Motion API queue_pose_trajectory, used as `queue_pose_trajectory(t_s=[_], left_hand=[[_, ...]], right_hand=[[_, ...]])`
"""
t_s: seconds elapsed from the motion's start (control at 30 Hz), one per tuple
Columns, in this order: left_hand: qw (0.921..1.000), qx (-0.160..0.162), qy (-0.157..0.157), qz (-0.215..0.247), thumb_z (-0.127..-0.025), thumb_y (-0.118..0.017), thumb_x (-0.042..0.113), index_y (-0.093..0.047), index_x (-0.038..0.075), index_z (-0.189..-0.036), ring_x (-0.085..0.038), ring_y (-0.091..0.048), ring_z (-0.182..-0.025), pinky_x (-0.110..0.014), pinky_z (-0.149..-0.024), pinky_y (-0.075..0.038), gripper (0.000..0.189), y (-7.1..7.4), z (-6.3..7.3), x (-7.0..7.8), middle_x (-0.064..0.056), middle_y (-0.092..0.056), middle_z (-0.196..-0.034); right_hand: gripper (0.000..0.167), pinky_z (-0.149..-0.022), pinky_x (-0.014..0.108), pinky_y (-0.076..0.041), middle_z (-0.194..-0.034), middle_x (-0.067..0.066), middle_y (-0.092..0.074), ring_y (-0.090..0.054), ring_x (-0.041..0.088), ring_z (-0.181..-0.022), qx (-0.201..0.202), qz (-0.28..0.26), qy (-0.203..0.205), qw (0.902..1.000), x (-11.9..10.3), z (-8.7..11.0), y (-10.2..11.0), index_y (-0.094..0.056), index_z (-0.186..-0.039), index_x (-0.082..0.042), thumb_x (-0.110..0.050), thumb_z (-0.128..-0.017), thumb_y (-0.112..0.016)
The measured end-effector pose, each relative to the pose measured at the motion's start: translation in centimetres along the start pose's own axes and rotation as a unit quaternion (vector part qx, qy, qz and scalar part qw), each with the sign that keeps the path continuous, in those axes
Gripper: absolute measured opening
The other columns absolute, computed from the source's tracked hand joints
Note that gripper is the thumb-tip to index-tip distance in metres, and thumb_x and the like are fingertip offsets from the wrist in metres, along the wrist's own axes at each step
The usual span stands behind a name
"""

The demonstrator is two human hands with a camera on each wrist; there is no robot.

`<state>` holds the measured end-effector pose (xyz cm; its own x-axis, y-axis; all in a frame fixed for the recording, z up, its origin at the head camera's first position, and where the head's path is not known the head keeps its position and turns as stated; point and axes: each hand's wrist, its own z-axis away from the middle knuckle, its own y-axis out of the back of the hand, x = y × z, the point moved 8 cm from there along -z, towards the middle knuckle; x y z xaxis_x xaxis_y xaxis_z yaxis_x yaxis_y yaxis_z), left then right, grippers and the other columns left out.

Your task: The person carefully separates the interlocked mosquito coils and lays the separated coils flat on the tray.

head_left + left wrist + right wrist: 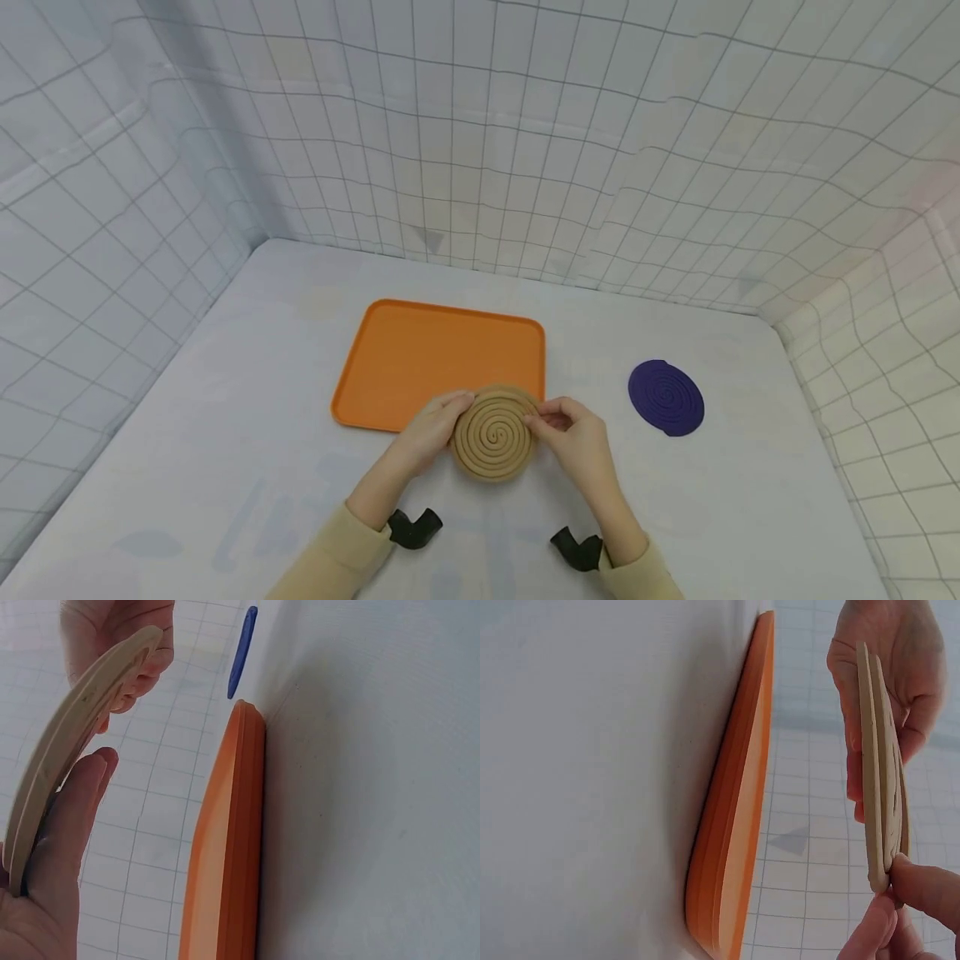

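A round tan disc (492,437) with a spiral of coils on its face is held up between both hands, above the table near the orange tray's front right corner. My left hand (431,432) grips its left edge. At the right edge, the thumb and forefinger of my right hand (579,435) pinch the rim. Seen edge-on in the left wrist view, the disc (56,761) is thin and tilted, with layered edges. The right wrist view shows the same layered disc (877,772), the right fingertips at its lower end and the left hand (889,652) behind it.
The orange tray (450,354), shallow with a raised rim, lies just beyond the hands. Farther right on the white table (225,450) rests a flat purple spiral disc (665,398). White grid-patterned curtains (480,142) hang around the table's back and sides.
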<state>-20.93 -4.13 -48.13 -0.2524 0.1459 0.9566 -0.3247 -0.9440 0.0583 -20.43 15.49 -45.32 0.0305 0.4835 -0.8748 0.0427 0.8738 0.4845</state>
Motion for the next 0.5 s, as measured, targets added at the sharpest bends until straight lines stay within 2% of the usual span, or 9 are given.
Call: queue_pose_trajectory(t_s=[0.1, 0.17, 0.23, 0.33, 0.4, 0.5], left_hand=[[0.9999, -0.009, -0.004, 0.007, -0.107, -0.034, 0.026, -0.053, -0.005, -0.136, -0.025, -0.055, -0.121, -0.045, -0.107, -0.044, 0.047, -0.2, -0.1, 0.0, -0.021, -0.060, -0.129], [0.9996, -0.024, -0.011, 0.013, -0.107, -0.034, 0.027, -0.052, -0.006, -0.136, -0.023, -0.055, -0.121, -0.041, -0.106, -0.045, 0.048, -0.3, 0.0, 0.1, -0.021, -0.059, -0.131], [0.9985, -0.044, -0.018, 0.027, -0.107, -0.035, 0.027, -0.051, -0.008, -0.136, -0.018, -0.057, -0.115, -0.034, -0.101, -0.048, 0.048, -0.4, 0.0, 0.2, -0.019, -0.060, -0.128], [0.9955, -0.075, -0.023, 0.052, -0.106, -0.035, 0.026, -0.053, -0.010, -0.131, -0.009, -0.059, -0.099, -0.024, -0.087, -0.050, 0.047, -0.5, 0.0, 0.4, -0.012, -0.064, -0.113], [0.9931, -0.094, -0.024, 0.065, -0.106, -0.036, 0.025, -0.055, -0.011, -0.125, -0.007, -0.057, -0.089, -0.021, -0.079, -0.049, 0.045, -0.7, 0.0, 0.4, -0.005, -0.063, -0.103], [0.9896, -0.123, -0.025, 0.070, -0.106, -0.038, 0.024, -0.056, -0.011, -0.124, -0.006, -0.058, -0.087, -0.021, -0.077, -0.050, 0.044, -1.0, 0.1, 0.5, 0.001, -0.063, -0.100]], right_hand=[[0.023, -0.063, 0.018, -0.050, -0.085, 0.008, -0.071, -0.060, 0.010, -0.074, -0.002, -0.025, -0.026, 0.9993, 0.5, -0.1, 0.0, -0.071, -0.099, -0.002, -0.012, -0.082, -0.080], [0.028, -0.064, 0.017, -0.050, -0.085, 0.007, -0.070, -0.060, 0.010, -0.074, 0.003, -0.026, -0.025, 0.9993, 0.6, -0.2, 0.1, -0.069, -0.104, -0.002, -0.012, -0.081, -0.081], [0.028, -0.065, 0.018, -0.050, -0.084, 0.006, -0.069, -0.059, 0.010, -0.075, 0.010, -0.010, 0.004, 0.9999, 0.1, -0.1, 0.2, -0.068, -0.104, -0.003, -0.011, -0.081, -0.081], [0.021, -0.066, 0.019, -0.051, -0.082, 0.003, -0.067, -0.059, 0.010, -0.075, 0.010, 0.012, 0.060, 0.9981, -0.7, 0.0, 0.3, -0.069, -0.098, -0.005, -0.008, -0.080, -0.081], [0.019, -0.066, 0.020, -0.051, -0.082, 0.002, -0.067, -0.059, 0.010, -0.075, -0.001, 0.025, 0.097, 0.9950, -1.3, 0.1, 0.2, -0.069, -0.094, -0.007, -0.004, -0.080, -0.080], [0.021, -0.067, 0.021, -0.051, -0.084, 0.000, -0.064, -0.057, 0.009, -0.077, -0.034, 0.034, 0.128, 0.9906, -1.7, 0.0, 0.0, -0.068, -0.095, -0.008, -0.001, -0.078, -0.080]])
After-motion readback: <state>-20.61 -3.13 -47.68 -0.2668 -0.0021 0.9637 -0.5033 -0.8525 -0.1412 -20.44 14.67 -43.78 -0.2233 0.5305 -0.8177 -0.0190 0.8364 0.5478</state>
